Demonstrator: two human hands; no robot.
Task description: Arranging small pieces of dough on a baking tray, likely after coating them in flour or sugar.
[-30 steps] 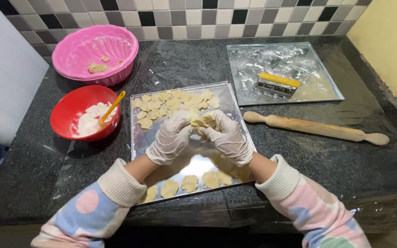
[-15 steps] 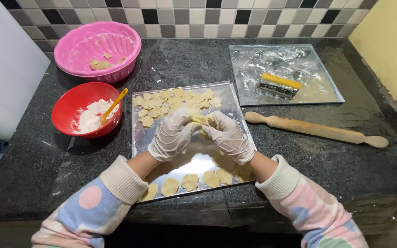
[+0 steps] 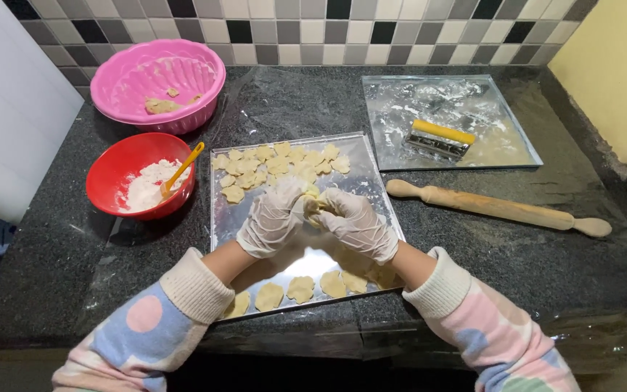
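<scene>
Surface: dark granite (image 3: 473,261), tray (image 3: 371,181) lengthwise away from person.
Hands: left (image 3: 273,218), right (image 3: 357,223), gloved fingers pinching dough piece (image 3: 312,202).
Dough axis: cannot tell.

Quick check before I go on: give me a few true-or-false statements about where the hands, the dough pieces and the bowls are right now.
1. Both hands, left hand and right hand, pinch one dough piece together over the steel tray. True.
2. The rolling pin lies on that tray. False: it lies on the counter right of it.
3. The red bowl holds flour and an orange spoon. True.
4. The pink bowl is empty. False: dough scraps lie inside.
</scene>
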